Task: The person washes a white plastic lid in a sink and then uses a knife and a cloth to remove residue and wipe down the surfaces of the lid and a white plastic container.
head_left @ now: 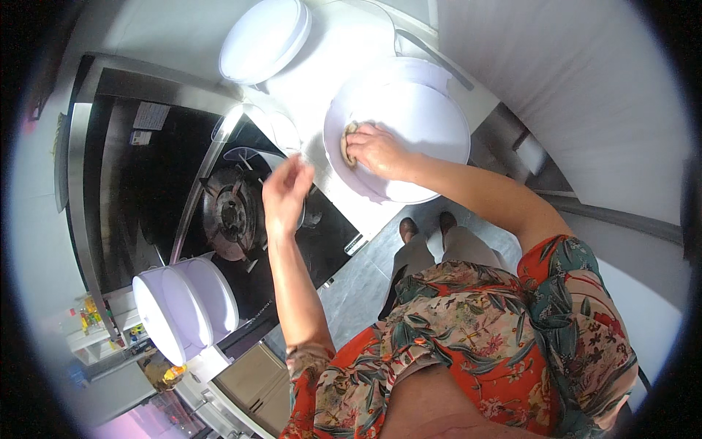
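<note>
My right hand [376,150] is closed on a beige, sponge-like pad [349,144]. It presses the pad against the inner wall of a large white round tub [457,121], near the tub's left side. The tub rests at the front of a white counter, tipped so that I look into it. Just left of it, my left hand [287,192] is raised over the stove edge. Its fingers are loosely curled and apart, slightly blurred, and I make out nothing between them.
A white round lid or shallow tub [265,40] stands at the counter's back. On the left is a black cooktop with a gas burner [232,208]. White round stacked tiers [183,307] sit at its near end. Grey tiled floor [358,293] shows below.
</note>
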Available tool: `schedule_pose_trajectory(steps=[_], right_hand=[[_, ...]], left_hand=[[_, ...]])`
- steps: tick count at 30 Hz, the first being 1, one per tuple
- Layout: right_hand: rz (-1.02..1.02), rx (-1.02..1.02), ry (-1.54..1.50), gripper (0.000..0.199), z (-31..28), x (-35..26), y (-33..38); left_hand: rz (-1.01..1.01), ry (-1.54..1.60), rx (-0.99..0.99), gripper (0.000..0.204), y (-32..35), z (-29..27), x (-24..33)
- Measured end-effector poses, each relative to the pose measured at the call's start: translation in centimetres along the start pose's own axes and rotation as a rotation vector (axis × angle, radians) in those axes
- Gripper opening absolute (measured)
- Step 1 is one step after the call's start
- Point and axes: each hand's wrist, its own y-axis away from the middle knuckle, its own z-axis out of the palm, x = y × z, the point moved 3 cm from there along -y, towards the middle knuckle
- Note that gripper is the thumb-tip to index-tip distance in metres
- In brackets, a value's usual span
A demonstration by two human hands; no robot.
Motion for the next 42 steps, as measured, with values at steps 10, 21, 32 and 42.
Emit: schedule_pose_trajectory(steps=[10, 21, 32, 42], right_hand=[[0.115, 0.239, -0.141, 0.006, 0.7, -2.5, 0.2], [0.546, 0.600, -0.519, 0.013, -0.1, 1.0, -1.9], [0.209, 0.292, 0.037, 0.017, 0.3, 1.0, -2.9], [0.738, 0.665, 0.001, 0.016, -5.0, 8.2, -0.4]], left_hand=[[-0.206, 0.767, -0.302, 0.053, -4.7, 6.6, -0.7], [-0.186, 0.705, -0.264, 0.046, -4.6, 8.3, 0.6], [-0.199, 0.662, -0.228, 0.050, -4.6, 7.3, 0.2], [-0.160, 0.627, -0.295, 0.061, -5.1, 6.9, -0.3]])
